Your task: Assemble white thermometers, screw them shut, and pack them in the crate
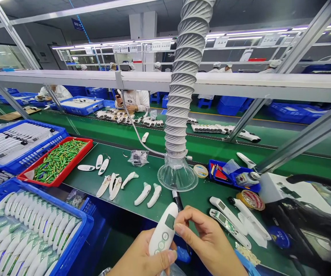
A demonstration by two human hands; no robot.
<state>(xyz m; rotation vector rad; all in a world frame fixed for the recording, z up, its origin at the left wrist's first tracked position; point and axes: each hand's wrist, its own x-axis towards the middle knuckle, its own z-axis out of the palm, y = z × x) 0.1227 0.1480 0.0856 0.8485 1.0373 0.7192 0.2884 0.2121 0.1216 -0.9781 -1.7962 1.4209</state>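
Observation:
A white handheld thermometer [161, 232] with a grey display and round buttons is tilted in front of me. My left hand [145, 255] is wrapped around its lower end, the thumb across the front below the buttons. My right hand [204, 239] has thumb and index finger pinched at its right edge, beside the display. Whether anything small is between those fingertips is hidden. Behind the thermometer, a black rod-shaped tool [177, 200] sits under the clear funnel [177, 178] of the extraction hose. Two white casings [154, 196] lie just beyond on the green bench.
A blue crate [88, 226] of white units stands left, with a red tray [88, 144] of green batteries behind it. Opened units [230, 226], tape [250, 200] and a blue parts tray [211, 174] lie right. The hose [179, 88] hangs ahead. A person [135, 101] sits across.

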